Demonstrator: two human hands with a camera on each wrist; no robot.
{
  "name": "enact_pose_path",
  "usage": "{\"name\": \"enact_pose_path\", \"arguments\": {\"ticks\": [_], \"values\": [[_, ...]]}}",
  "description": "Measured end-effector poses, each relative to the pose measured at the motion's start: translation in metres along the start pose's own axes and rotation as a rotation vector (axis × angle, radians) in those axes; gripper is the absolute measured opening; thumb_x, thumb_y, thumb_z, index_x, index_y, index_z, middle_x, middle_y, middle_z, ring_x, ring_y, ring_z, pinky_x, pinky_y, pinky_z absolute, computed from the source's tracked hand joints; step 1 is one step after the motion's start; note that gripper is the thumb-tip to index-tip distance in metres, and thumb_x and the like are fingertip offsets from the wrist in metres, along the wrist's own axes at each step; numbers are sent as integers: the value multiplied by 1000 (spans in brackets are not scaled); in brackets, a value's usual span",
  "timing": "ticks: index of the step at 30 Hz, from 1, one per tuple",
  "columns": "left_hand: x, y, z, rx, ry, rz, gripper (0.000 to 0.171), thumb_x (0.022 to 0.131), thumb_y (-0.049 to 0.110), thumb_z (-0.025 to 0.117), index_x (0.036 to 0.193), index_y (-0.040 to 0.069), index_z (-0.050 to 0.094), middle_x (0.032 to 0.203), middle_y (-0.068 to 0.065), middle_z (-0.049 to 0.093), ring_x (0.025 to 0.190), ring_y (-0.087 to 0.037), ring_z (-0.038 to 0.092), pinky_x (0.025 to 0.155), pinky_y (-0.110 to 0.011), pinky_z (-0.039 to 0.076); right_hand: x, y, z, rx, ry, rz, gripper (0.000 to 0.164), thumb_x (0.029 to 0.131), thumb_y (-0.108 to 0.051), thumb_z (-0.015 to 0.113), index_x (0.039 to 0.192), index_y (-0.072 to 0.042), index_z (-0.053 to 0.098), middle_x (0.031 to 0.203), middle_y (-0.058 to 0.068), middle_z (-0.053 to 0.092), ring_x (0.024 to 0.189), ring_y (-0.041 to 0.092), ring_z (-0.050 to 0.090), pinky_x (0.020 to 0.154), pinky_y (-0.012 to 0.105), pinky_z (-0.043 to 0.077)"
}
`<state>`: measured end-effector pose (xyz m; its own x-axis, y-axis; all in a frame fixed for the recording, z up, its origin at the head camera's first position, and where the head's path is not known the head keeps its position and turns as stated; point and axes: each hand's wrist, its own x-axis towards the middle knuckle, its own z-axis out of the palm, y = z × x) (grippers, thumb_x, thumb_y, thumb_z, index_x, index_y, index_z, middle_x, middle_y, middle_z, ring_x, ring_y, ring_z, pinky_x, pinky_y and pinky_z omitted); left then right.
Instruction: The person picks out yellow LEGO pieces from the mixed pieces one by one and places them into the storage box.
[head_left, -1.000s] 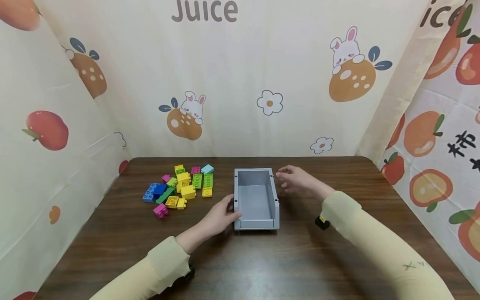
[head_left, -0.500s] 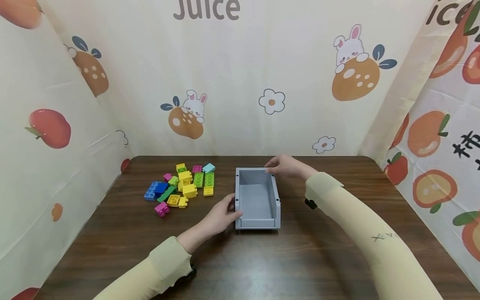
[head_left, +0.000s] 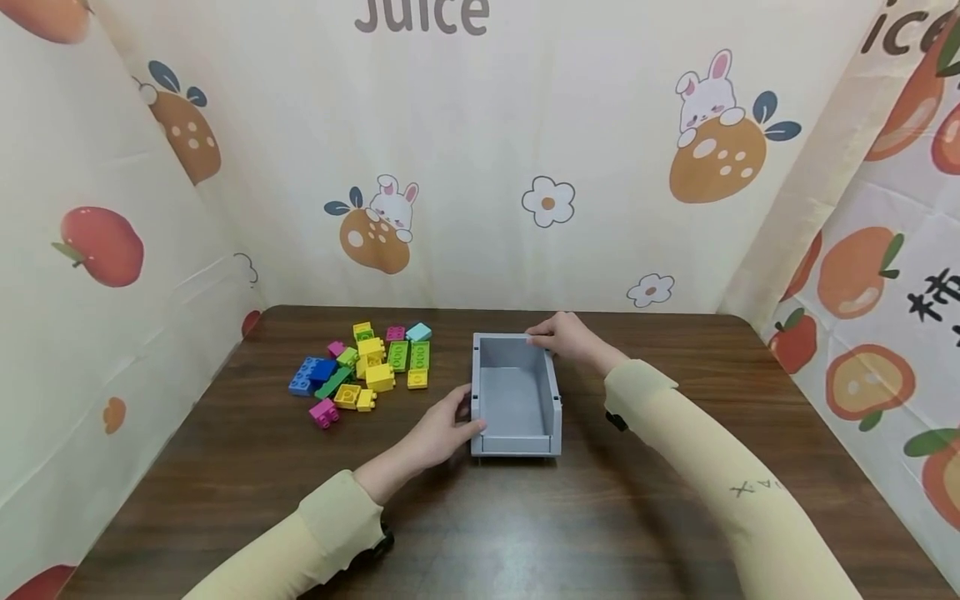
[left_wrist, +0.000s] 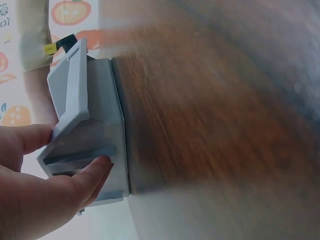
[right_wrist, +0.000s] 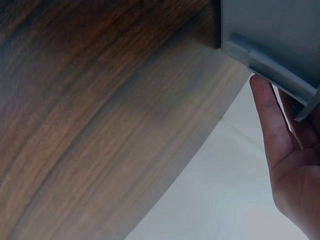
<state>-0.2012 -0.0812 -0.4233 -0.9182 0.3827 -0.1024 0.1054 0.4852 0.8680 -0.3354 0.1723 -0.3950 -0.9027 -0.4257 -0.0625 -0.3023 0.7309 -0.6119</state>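
A grey plastic storage bin with a low front lip stands on the dark wooden table, its inside bare. My left hand grips its left wall, thumb over the rim and fingers along the outside. The left wrist view shows that thumb and the fingertips against the bin's side. At the far right corner my right hand holds the bin, thumb on the rim. From the right wrist, fingers of the right hand reach behind the bin's back wall; part of this hold is out of frame.
Left of the bin lies a loose group of toy building bricks: yellow bricks, a blue brick, a pink brick, green plates and a light blue brick. A printed curtain hangs behind the table.
My right hand has moved from beside the bin's right wall to its far right corner and taken hold there. The left hand keeps its grip, and the bin stays in place.
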Motion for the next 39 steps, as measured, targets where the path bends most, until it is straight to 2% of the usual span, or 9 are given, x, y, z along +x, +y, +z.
{"name": "enact_pose_path", "arguments": {"ticks": [8, 11, 14, 20, 27, 30, 35, 37, 39], "values": [[2, -2, -4, 21, 8, -15, 64, 93, 21, 60, 144, -1, 30, 141, -20, 44, 124, -31, 49, 99, -45, 45, -2, -1, 5, -35, 51, -27, 34, 93, -20, 60, 123, -5, 62, 112, 14, 67, 58, 16, 53, 55, 26, 50], [2, -1, -8, 59, 9, -15, 65, 92, 24, 62, 145, 1, 30, 140, -19, 45, 122, -29, 52, 98, -45, 45, -4, -2, 6, -42, 59, -62, 35, 94, -21, 59, 124, -4, 62, 111, 15, 68, 55, 13, 52, 53, 25, 49], [0, 0, -18, 131, 21, 1, 66, 91, 27, 63, 145, 4, 31, 140, -16, 47, 121, -28, 53, 97, -44, 46, -4, -3, 8, -64, 81, -108, 34, 94, -19, 59, 122, -1, 62, 112, 17, 67, 56, 11, 53, 52, 24, 49], [-3, 3, -55, 319, 87, 18, 61, 91, 30, 62, 143, 9, 38, 142, -12, 46, 125, -30, 49, 101, -47, 42, -1, -3, 11, -104, 103, -108, 34, 93, -19, 60, 122, -2, 62, 121, 13, 63, 82, 14, 63, 65, 26, 52], [-2, -7, -95, 604, 193, 0, 61, 87, 19, 69, 139, 1, 43, 138, -23, 46, 126, -39, 44, 100, -55, 40, -1, -1, 13, -124, 109, -94, 33, 93, -18, 60, 122, -3, 63, 118, 14, 64, 72, 13, 62, 59, 24, 50], [-1, -15, -104, 685, 209, -35, 64, 84, 18, 72, 138, 0, 43, 137, -24, 46, 126, -41, 43, 100, -56, 40, -2, -3, 13, -109, 88, -63, 33, 93, -19, 60, 122, -5, 63, 117, 14, 65, 67, 11, 59, 57, 23, 50], [2, -23, -111, 747, 189, -90, 64, 83, 18, 72, 137, 0, 44, 137, -25, 45, 125, -41, 42, 98, -56, 41, -3, -9, 7, -138, 48, -34, 32, 92, -18, 61, 121, -4, 64, 110, 13, 68, 55, 12, 56, 52, 24, 48], [6, -25, -112, 774, 181, -100, 63, 82, 19, 73, 136, 0, 46, 136, -25, 46, 124, -41, 43, 97, -56, 42, -3, -13, 4, -183, 29, -36, 31, 92, -17, 61, 120, -2, 65, 108, 13, 69, 58, 13, 59, 55, 26, 51], [9, -27, -114, 800, 172, -101, 62, 82, 20, 74, 134, -1, 48, 134, -25, 48, 123, -42, 44, 96, -57, 42, -3, -18, 1, -244, 15, -25, 32, 92, -18, 61, 118, 0, 64, 109, 14, 68, 68, 15, 63, 63, 29, 54]]}}
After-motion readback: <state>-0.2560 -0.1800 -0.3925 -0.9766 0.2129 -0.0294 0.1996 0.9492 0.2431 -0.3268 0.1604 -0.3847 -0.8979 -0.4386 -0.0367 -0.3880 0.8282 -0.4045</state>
